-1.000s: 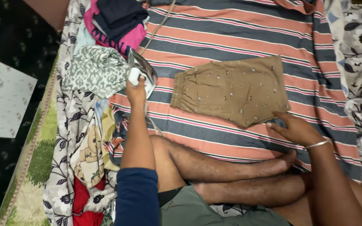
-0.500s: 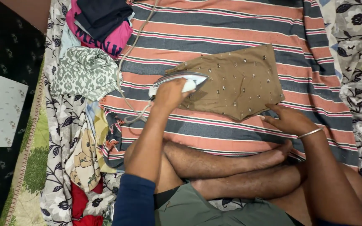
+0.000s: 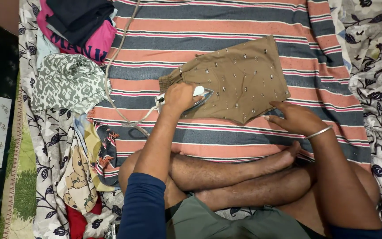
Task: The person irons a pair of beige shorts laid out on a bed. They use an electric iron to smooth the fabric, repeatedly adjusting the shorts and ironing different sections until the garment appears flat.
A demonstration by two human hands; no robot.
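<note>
Iron in left hand presses brown shorts; right hand pins hem.

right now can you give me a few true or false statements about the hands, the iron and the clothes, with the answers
1. The left hand grips the iron, which sits on the brown shorts. True.
2. The right hand is lifted clear of the cloth. False: its fingers rest at the lower right edge of the shorts, on the striped sheet.
3. The iron's cord runs off toward the upper left. True.
4. The shorts are plain blue. False: they are brown with small pale specks.
5. A grey patterned garment lies to the left of the shorts, below a pink garment. True.
6. The right wrist is bare. False: it wears a thin bangle.
</note>
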